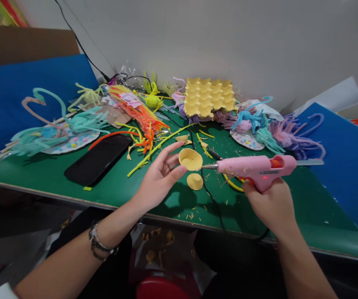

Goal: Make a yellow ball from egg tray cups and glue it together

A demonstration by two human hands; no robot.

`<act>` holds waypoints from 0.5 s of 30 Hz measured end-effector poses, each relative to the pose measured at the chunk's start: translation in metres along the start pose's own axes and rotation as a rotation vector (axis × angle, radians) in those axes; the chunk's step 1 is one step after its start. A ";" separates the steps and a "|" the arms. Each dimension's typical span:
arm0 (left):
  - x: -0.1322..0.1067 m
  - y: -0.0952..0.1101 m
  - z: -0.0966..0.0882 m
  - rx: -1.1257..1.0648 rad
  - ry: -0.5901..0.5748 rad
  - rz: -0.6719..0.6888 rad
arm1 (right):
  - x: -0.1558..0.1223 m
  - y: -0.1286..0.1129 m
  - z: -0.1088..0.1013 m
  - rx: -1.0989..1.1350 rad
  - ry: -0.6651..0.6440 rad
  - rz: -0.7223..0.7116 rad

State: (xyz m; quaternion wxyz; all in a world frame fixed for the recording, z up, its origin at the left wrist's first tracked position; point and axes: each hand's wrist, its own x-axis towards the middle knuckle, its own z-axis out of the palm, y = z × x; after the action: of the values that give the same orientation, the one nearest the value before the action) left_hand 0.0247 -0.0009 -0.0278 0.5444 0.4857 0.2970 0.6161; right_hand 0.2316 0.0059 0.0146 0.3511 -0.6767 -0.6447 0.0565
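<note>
"Green tabletop [309, 207], pale wall [260, 45] beyond: where is the yellow cup [190, 159]?"

"Over the tabletop's middle, just left of the nozzle [209, 167]; contact cannot be told. Left hand [160, 174]: grip pinching the cup's left side, thumb against fingers. Right hand [272, 203]: grip wrapped around the handle of the glue gun [244, 166]."

"Handling?"

"Cup: probably light, stiffish, easily crushed, hardly slippery; best pinched gently opposite the nozzle. Gun: likely heavier, rigid."

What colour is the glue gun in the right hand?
Pink, with an orange trigger; the glue gun shows best in the head view, the only one.
</note>
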 end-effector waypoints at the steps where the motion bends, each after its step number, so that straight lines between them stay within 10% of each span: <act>1: 0.000 0.000 0.000 -0.006 -0.003 -0.004 | 0.000 0.000 0.000 0.001 0.000 0.004; 15: 0.000 0.002 0.003 -0.013 -0.012 -0.019 | -0.004 0.011 0.005 0.108 0.018 -0.026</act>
State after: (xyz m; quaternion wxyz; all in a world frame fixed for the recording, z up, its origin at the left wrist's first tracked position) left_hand 0.0270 -0.0019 -0.0250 0.5550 0.4830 0.2947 0.6098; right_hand 0.2379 0.0053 0.0038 0.3937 -0.6488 -0.6462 0.0806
